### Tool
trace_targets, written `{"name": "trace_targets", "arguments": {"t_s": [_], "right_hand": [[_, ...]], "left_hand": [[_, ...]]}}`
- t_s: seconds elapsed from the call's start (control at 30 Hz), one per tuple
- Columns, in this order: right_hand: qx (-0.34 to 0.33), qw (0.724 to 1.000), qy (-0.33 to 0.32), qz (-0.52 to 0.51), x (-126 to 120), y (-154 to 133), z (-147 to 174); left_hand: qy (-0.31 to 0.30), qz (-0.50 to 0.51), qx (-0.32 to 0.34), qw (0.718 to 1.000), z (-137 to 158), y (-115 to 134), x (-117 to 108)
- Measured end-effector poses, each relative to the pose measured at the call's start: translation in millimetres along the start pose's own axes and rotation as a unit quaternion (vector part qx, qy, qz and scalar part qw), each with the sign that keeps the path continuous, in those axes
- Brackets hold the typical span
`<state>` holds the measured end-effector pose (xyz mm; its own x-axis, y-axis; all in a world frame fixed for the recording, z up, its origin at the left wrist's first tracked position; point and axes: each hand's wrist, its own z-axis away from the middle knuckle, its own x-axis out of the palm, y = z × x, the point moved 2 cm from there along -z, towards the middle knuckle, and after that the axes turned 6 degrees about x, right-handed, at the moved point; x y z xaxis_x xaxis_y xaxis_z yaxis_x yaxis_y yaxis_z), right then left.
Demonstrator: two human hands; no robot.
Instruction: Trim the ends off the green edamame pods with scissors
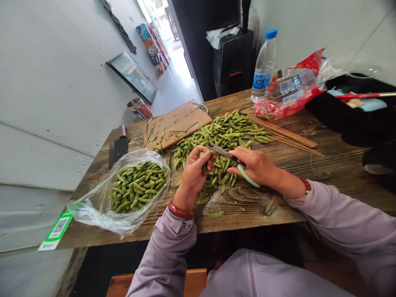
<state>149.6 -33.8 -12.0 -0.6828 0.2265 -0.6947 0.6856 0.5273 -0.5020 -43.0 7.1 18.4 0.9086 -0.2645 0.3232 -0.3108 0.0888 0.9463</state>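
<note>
Between the fingers of my left hand (195, 171) is a green edamame pod (211, 152), pinched near its end. My right hand (258, 165) is closed round the pale green handle of a pair of scissors (220, 151), whose dark blades reach toward the pod. Behind and under both hands spreads a heap of edamame pods (227, 128) on the wooden table (241, 210). To the left, a clear plastic bag (93, 210) lies open with many pods in it (136, 187). A few loose pods rest near the table's front edge.
A wooden cutting board (173, 123) with green scraps lies behind the heap, a cleaver (119, 148) at its left. Bamboo skewers (287, 134) lie right of the pods. At the back right stand a water bottle (264, 66) and red plastic packaging (278, 107). A green QR-code card (57, 229) hangs at the left corner.
</note>
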Motion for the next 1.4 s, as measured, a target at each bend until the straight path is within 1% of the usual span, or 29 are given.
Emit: {"name": "trace_targets", "arguments": {"t_s": [0.13, 0.27, 0.37, 0.43, 0.47, 0.53, 0.57, 0.6, 0.63, 0.7, 0.73, 0.8, 0.83, 0.9, 0.97, 1.0, 1.03, 1.07, 1.1, 1.13, 1.2, 1.27, 1.33, 1.4], "right_hand": [[0.004, 1.000, -0.012, -0.002, -0.1, 0.8, -0.3], [0.012, 1.000, 0.008, -0.003, 1.3, 6.1, -1.4], [0.010, 1.000, 0.020, 0.006, 4.0, 9.5, -0.6], [0.012, 1.000, 0.019, 0.009, 5.6, 10.6, 0.3], [0.012, 1.000, 0.019, 0.011, 6.1, 10.7, 0.6], [0.010, 1.000, 0.017, 0.011, 6.3, 10.4, 0.9], [0.008, 1.000, 0.017, 0.011, 6.1, 10.1, 0.8], [0.005, 1.000, 0.015, 0.012, 5.9, 9.8, 0.6], [0.005, 1.000, 0.015, 0.012, 5.5, 9.5, 0.3], [0.006, 1.000, 0.015, 0.013, 4.7, 9.0, -0.3], [0.008, 1.000, 0.015, 0.015, 4.4, 8.8, -0.5], [0.012, 1.000, 0.012, 0.019, 3.9, 8.4, -0.6], [0.013, 1.000, 0.011, 0.020, 3.8, 8.3, -0.6], [0.014, 1.000, 0.006, 0.020, 3.6, 8.0, -0.4], [0.012, 1.000, 0.003, 0.017, 3.5, 7.6, -0.2], [0.010, 1.000, 0.002, 0.016, 3.4, 7.4, -0.2], [0.010, 1.000, 0.002, 0.016, 3.3, 7.2, -0.2], [0.009, 1.000, 0.002, 0.016, 3.2, 7.0, -0.2], [0.009, 1.000, 0.001, 0.017, 3.1, 6.8, -0.2], [0.009, 1.000, 0.001, 0.017, 3.0, 6.6, -0.3], [0.009, 1.000, 0.002, 0.019, 2.8, 6.4, -0.5], [0.010, 1.000, 0.004, 0.021, 2.6, 6.4, -0.7], [0.011, 1.000, 0.006, 0.021, 2.4, 6.1, -0.9], [0.009, 1.000, 0.008, 0.023, 2.0, 5.6, -1.1]], "left_hand": [[0.021, 0.007, 0.008, 1.000, -3.2, 2.4, -4.5], [0.061, 0.040, 0.016, 0.997, -9.1, 10.4, -16.7], [0.070, 0.051, 0.029, 0.996, -12.3, 16.7, -25.6], [0.070, 0.025, 0.041, 0.996, -13.9, 18.1, -30.3], [0.073, -0.006, 0.049, 0.996, -14.8, 17.7, -32.7], [0.087, -0.111, 0.075, 0.987, -17.1, 15.6, -37.9], [0.094, -0.184, 0.095, 0.974, -18.5, 14.5, -40.7], [0.098, -0.267, 0.116, 0.952, -20.1, 13.4, -43.4], [0.099, -0.353, 0.136, 0.920, -21.6, 12.5, -45.8], [0.089, -0.511, 0.158, 0.840, -24.2, 11.0, -49.4], [0.083, -0.576, 0.157, 0.798, -24.9, 10.5, -50.7], [0.064, -0.670, 0.131, 0.728, -25.2, 10.1, -51.9], [0.050, -0.703, 0.112, 0.701, -24.9, 10.2, -51.8], [0.018, -0.746, 0.067, 0.662, -23.8, 10.3, -51.1], [-0.004, -0.768, 0.034, 0.639, -23.4, 10.3, -50.9], [-0.007, -0.773, 0.029, 0.633, -23.7, 10.3, -51.1], [-0.003, -0.773, 0.033, 0.633, -24.4, 10.3, -51.6], [0.003, -0.767, 0.045, 0.640, -25.3, 10.3, -52.2], [0.011, -0.753, 0.064, 0.654, -26.3, 10.2, -52.7], [0.019, -0.731, 0.086, 0.677, -27.2, 10.1, -52.9], [0.030, -0.657, 0.132, 0.742, -27.8, 10.1, -51.9], [0.032, -0.560, 0.148, 0.815, -26.2, 9.8, -49.2], [0.022, -0.463, 0.121, 0.878, -22.6, 8.3, -44.8], [0.000, -0.381, 0.070, 0.922, -18.1, 5.7, -39.3]]}}
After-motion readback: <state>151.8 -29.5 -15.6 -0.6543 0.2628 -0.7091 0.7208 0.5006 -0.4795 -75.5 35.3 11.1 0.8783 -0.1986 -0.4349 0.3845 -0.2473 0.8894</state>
